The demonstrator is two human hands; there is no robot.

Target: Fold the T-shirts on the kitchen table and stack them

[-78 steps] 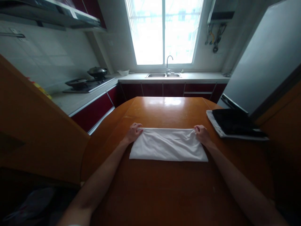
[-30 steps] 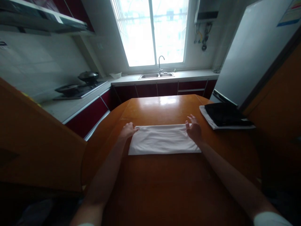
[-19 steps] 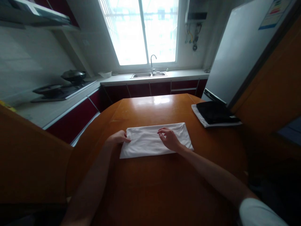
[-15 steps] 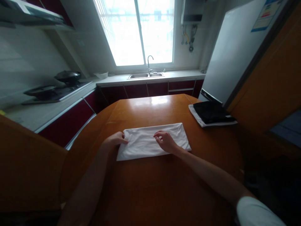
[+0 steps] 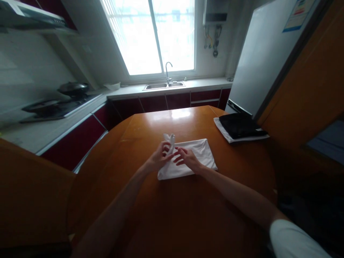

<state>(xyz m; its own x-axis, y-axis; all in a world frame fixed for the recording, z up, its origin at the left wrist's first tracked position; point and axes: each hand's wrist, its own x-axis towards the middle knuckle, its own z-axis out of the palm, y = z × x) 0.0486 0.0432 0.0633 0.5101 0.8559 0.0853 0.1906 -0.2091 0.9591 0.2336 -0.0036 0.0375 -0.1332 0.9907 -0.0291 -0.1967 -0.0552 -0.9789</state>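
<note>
A folded white cloth [image 5: 199,154], possibly a garment, lies on the wooden table [image 5: 172,211] in front of me. My left hand [image 5: 159,156] grips its left end, which is lifted and turned over toward the right, with a bunched edge standing up above my fingers. Just to the right, over the middle of the cloth, is my right hand [image 5: 188,159], its fingers apart and bent. Whether its fingertips touch the fabric I cannot tell.
A folded black cloth [image 5: 239,125] rests on a white one [image 5: 224,132] at the table's right side. Behind the table run a counter with a sink [image 5: 158,86] and, at left, a stove with pans [image 5: 72,87]. A fridge [image 5: 249,61] stands at right.
My left hand has moved right, lifting the cloth's left end and carrying it over toward the middle. My right hand stays in about the same place, its fingers more spread.
</note>
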